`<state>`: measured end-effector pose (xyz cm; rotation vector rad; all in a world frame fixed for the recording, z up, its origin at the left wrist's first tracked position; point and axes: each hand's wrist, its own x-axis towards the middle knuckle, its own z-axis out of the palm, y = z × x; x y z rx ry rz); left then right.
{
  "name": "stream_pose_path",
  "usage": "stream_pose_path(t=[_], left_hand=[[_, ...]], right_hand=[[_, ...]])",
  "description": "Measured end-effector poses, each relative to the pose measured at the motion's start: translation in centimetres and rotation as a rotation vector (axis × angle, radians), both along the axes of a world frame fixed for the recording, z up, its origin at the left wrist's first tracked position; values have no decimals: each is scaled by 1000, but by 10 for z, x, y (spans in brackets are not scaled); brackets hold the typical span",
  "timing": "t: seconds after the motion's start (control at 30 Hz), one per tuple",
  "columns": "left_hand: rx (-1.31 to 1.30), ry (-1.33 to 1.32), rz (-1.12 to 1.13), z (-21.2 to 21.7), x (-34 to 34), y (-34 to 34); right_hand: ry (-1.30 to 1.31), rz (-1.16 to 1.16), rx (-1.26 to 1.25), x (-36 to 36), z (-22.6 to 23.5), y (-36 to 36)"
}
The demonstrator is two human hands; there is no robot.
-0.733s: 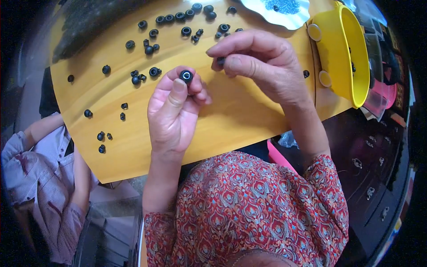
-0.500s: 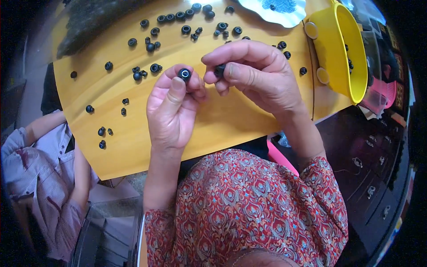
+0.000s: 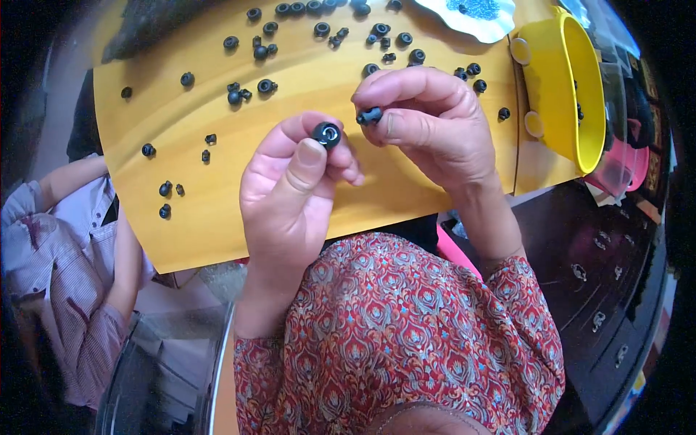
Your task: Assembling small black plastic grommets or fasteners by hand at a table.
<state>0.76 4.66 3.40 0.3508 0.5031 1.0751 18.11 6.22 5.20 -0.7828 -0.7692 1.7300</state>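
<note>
Two hands, one yellow bowl, one white dish, roughly thirty small black parts.

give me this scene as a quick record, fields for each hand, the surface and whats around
left hand: pinches a black ring between thumb and fingers
right hand: pinches a small black plug
surface: yellow wooden board
loose parts: black pieces scattered on the board
right of board: yellow bowl
lower left: another person's sleeve

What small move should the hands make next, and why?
Probably bring the right hand leftward so its small black plug meets the black ring pinched in the left hand: the ring's hole faces up, and a small gap separates the two parts.
</note>
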Motion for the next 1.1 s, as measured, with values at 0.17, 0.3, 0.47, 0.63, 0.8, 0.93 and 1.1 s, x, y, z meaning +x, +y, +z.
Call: stream_pose_path(t=[0.17,0.3,0.47,0.63,0.8,0.93,1.1], left_hand=[[1,16,15,3,0,-3],[47,15,15,2,-2,-4],[6,75,43,8,0,-5],[1,121,53,8,1,-6],[27,106,43,8,3,-6],[23,112,54,8,4,-7],[33,88,46,4,3,-7]], right_hand=[[-149,-37,39,-7,5,-4],[-338,-84,323,-6,5,-3],[-696,-53,712,-2,14,2],[-814,-85,848,-4,20,2],[-861,-109,845,-4,23,-1],[-883,-91,850,-3,24,-1],[-977,-74,858,-4,28,-3]])
